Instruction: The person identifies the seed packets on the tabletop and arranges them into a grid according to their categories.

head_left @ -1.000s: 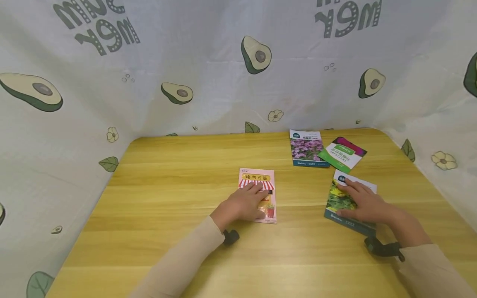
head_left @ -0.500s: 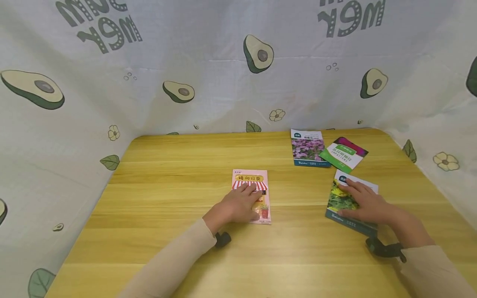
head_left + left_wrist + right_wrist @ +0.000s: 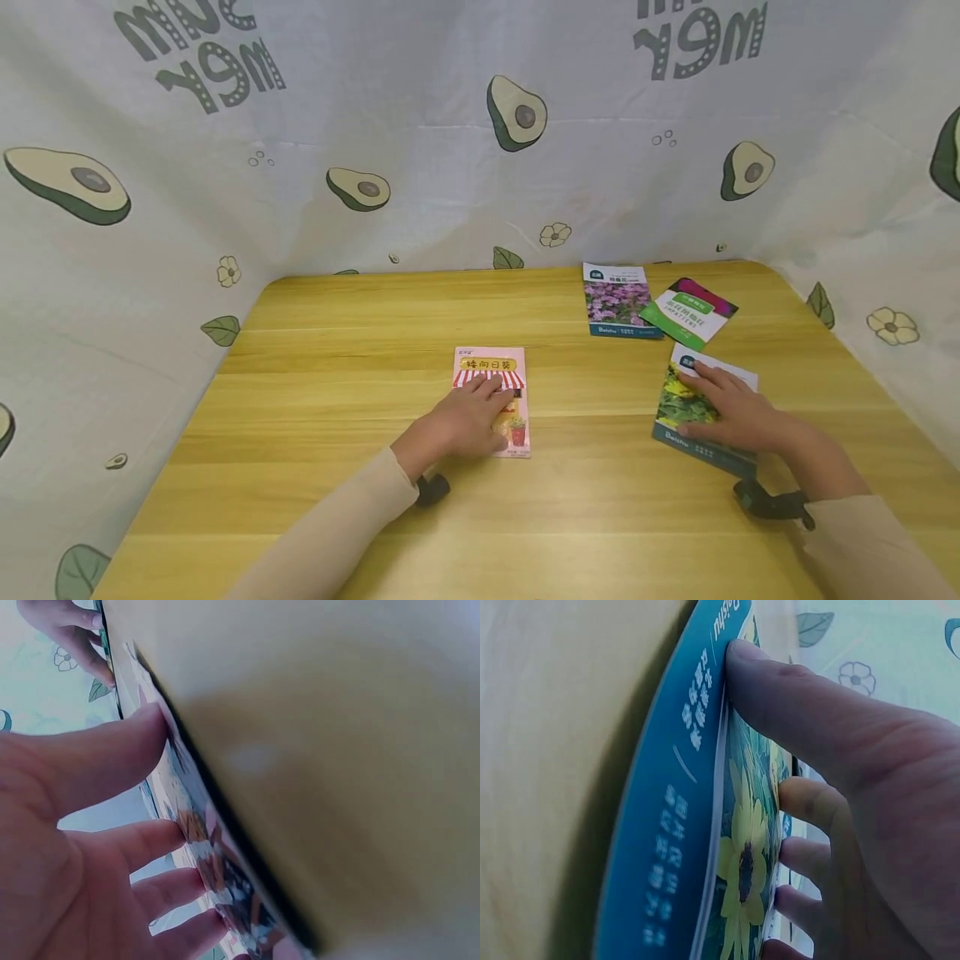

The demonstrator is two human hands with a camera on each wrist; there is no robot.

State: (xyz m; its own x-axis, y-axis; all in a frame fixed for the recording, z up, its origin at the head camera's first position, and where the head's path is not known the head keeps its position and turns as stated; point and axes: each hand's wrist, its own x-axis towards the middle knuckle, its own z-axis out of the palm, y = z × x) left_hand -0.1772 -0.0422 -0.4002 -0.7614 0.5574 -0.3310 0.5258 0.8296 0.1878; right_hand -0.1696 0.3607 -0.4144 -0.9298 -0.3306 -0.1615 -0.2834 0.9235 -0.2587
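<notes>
Head view: on one wooden table (image 3: 337, 350) lie four packets. The left hand (image 3: 465, 421) rests on one pink packet (image 3: 487, 364), centrally; the right hand (image 3: 735, 412) rests on one yellow-flower packet (image 3: 681, 407), farther right (both with fingers spread, gripping neither). Beyond, one green-and-white packet (image 3: 688, 312) overlaps one purple-flower packet (image 3: 617, 302).
</notes>
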